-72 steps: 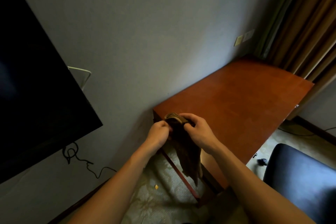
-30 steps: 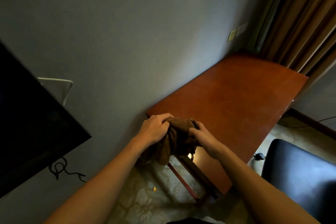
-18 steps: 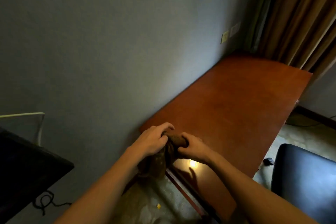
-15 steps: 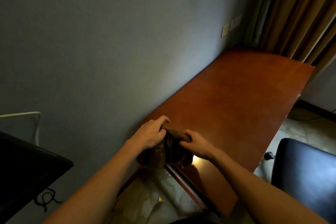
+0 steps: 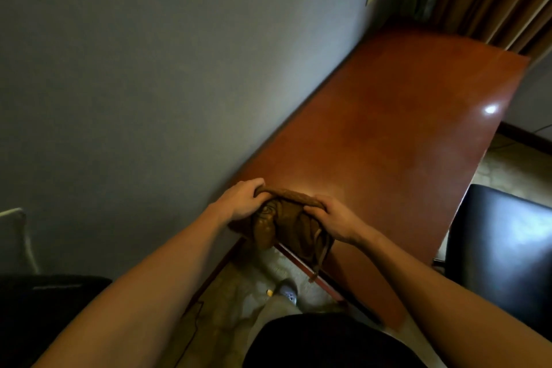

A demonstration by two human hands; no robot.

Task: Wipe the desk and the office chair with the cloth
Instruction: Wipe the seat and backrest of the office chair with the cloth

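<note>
Both hands grip a bunched brown cloth [image 5: 286, 218] at the desk's [image 5: 403, 143] near corner by the wall. The left hand [image 5: 243, 200] and right hand [image 5: 336, 218] each curl around its top edge, and the rest droops over the desk edge.

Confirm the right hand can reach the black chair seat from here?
Probably yes: nothing stands between the right hand and the chair off to its right, though it is gripping the cloth at the desk corner.
</note>
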